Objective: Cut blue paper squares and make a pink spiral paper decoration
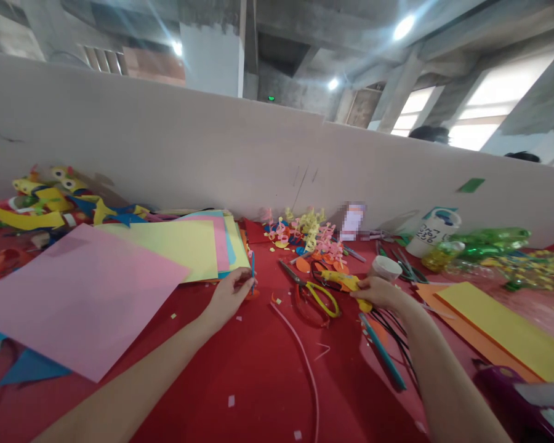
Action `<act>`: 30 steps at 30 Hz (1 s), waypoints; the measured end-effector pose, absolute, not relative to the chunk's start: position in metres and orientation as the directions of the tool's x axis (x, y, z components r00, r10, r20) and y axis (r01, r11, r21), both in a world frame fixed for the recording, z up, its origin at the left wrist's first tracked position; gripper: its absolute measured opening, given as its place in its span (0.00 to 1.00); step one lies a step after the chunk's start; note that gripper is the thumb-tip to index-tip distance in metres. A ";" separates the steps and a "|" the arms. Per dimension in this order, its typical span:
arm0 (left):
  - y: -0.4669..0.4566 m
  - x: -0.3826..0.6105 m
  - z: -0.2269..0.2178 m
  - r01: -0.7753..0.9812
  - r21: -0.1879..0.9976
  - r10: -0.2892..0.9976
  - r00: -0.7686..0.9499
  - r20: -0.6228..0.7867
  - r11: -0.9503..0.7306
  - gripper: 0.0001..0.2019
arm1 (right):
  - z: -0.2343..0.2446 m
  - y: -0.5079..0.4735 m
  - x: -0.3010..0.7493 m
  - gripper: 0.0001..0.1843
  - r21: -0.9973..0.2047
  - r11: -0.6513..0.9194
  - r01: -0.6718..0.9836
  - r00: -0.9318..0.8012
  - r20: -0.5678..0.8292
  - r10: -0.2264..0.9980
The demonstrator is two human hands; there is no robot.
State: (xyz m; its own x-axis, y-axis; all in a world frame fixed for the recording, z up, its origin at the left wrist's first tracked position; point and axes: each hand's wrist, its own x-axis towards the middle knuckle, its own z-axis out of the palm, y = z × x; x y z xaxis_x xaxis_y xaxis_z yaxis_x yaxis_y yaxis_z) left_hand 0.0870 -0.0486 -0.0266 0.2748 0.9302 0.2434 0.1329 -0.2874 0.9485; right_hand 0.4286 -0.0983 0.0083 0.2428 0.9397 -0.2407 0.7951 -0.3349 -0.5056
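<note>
My left hand (231, 294) reaches across the red table (258, 369) to the near corner of a stack of coloured paper sheets (189, 243). Its fingers are pinched on a thin blue strip (253, 271) that stands upright. My right hand (378, 292) lies further right with its fingers closed round a yellow glue gun (344, 282). Red and yellow scissors (314, 295) lie between the two hands. A large pink sheet (78, 295) lies left of my left arm.
Curled paper scraps (309, 231) sit by the white partition wall (212, 147). A paper cup (384, 267), a white bottle (431, 231), green plastic wrap (489, 240), yellow and orange sheets (503, 329) and a teal pen (382, 352) are on the right. Paper craft figures (50, 197) are far left.
</note>
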 end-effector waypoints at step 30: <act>-0.054 0.089 -0.031 -0.005 0.969 0.918 0.317 0.237 -0.248 0.16 | 0.012 -0.108 0.286 0.15 -0.731 0.251 0.635 -0.130 0.219 0.967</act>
State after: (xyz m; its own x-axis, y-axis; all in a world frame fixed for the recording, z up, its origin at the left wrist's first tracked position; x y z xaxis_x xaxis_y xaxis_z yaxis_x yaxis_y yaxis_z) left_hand 0.0885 -0.0538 -0.0312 0.3168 0.9184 0.2371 -0.0054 -0.2482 0.9687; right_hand 0.2855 -0.1082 0.0120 -0.1305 0.9669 0.2192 0.6350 0.2513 -0.7305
